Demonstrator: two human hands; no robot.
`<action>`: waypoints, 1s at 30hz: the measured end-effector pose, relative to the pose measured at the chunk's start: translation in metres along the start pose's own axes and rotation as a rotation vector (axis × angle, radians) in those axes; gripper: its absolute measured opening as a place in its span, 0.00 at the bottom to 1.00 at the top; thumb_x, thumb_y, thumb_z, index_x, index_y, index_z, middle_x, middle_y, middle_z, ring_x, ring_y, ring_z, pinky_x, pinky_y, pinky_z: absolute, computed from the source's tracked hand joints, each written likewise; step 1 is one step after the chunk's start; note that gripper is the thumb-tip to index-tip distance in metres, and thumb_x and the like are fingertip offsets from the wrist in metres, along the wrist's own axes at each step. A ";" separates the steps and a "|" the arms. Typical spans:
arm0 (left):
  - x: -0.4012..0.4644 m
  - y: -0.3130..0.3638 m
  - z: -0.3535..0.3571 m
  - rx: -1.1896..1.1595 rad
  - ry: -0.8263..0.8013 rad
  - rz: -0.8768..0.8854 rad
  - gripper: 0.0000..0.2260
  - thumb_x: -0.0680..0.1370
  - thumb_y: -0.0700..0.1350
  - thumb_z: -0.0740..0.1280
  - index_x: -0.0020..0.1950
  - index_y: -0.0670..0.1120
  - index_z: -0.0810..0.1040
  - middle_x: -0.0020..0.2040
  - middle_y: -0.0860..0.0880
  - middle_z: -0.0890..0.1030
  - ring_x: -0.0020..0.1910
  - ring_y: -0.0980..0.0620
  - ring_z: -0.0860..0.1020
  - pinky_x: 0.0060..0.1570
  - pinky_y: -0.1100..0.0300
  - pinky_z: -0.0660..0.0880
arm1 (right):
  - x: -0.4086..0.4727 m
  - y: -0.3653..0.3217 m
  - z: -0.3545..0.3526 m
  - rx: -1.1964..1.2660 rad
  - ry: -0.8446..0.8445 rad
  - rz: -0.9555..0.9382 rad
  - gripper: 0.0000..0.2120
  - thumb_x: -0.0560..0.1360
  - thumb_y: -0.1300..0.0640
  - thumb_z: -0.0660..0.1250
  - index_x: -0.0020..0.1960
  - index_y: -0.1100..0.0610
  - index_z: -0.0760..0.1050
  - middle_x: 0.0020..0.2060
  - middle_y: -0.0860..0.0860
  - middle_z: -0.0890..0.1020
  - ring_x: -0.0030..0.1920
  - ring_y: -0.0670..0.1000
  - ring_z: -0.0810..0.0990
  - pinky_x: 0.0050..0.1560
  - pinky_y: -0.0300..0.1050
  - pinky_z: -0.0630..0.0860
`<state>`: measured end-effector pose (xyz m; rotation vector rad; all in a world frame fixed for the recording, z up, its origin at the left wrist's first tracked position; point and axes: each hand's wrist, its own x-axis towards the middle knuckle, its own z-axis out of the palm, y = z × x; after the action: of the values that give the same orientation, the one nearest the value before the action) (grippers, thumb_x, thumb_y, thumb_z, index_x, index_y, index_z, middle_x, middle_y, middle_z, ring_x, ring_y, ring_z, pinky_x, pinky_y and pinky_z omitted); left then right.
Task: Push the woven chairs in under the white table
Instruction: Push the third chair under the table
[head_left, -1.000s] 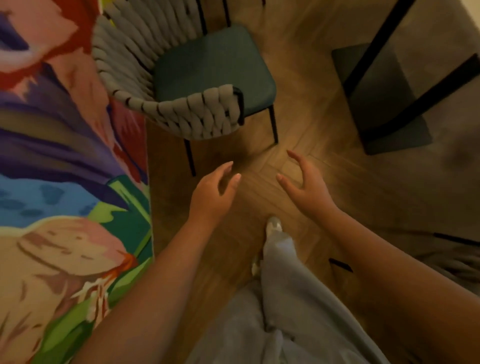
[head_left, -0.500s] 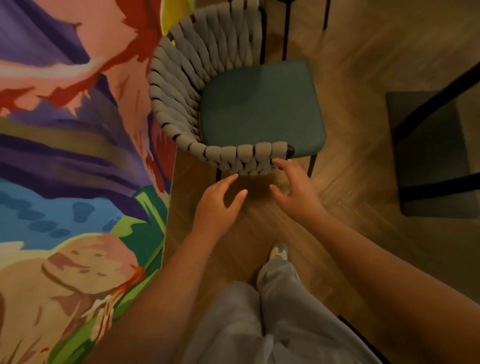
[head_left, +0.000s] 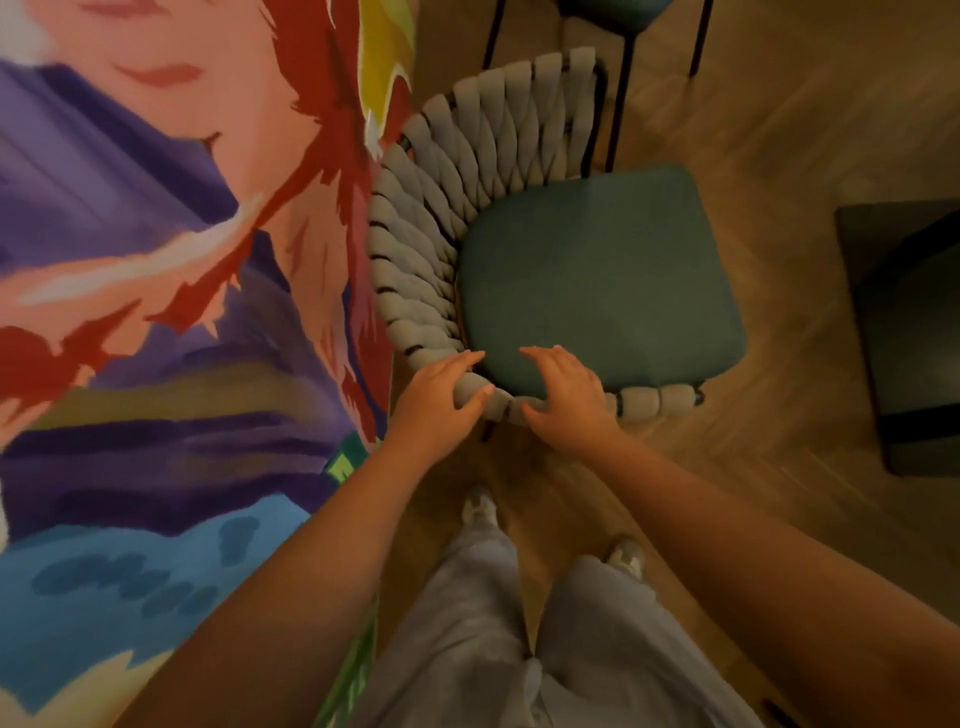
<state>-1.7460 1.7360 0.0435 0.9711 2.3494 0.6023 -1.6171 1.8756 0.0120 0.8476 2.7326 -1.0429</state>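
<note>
Two hands, left hand; right hand, grip one woven chair.

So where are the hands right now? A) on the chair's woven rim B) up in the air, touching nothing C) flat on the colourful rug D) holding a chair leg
A: the left hand and the right hand both curl over the woven rim of the chair, at its near edge.

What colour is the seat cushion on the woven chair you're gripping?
Dark teal green seat cushion, ringed by grey woven webbing; the head view shows it plainly.
</note>
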 end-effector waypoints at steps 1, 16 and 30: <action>0.011 -0.007 -0.009 0.023 -0.020 0.013 0.21 0.79 0.53 0.64 0.72 0.53 0.70 0.70 0.50 0.72 0.69 0.50 0.67 0.66 0.55 0.66 | 0.008 -0.005 0.006 -0.007 -0.026 0.024 0.32 0.74 0.50 0.67 0.75 0.52 0.60 0.72 0.51 0.66 0.76 0.54 0.57 0.72 0.55 0.57; 0.188 -0.053 -0.059 0.439 -0.382 0.097 0.31 0.76 0.27 0.55 0.75 0.51 0.66 0.78 0.46 0.58 0.77 0.47 0.55 0.73 0.54 0.53 | 0.052 0.000 0.033 -0.247 -0.484 0.075 0.32 0.72 0.37 0.64 0.71 0.49 0.63 0.66 0.52 0.73 0.67 0.54 0.70 0.66 0.53 0.61; 0.289 -0.089 -0.121 1.461 -0.749 0.568 0.28 0.81 0.38 0.55 0.78 0.55 0.52 0.80 0.45 0.47 0.78 0.43 0.42 0.75 0.42 0.42 | 0.064 -0.041 0.058 -0.268 -0.530 0.407 0.23 0.76 0.50 0.63 0.70 0.51 0.65 0.64 0.53 0.74 0.64 0.55 0.72 0.65 0.54 0.63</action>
<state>-2.0406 1.8686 0.0001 1.9604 1.5010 -1.3262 -1.6988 1.8432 -0.0260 0.8761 2.0814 -0.6769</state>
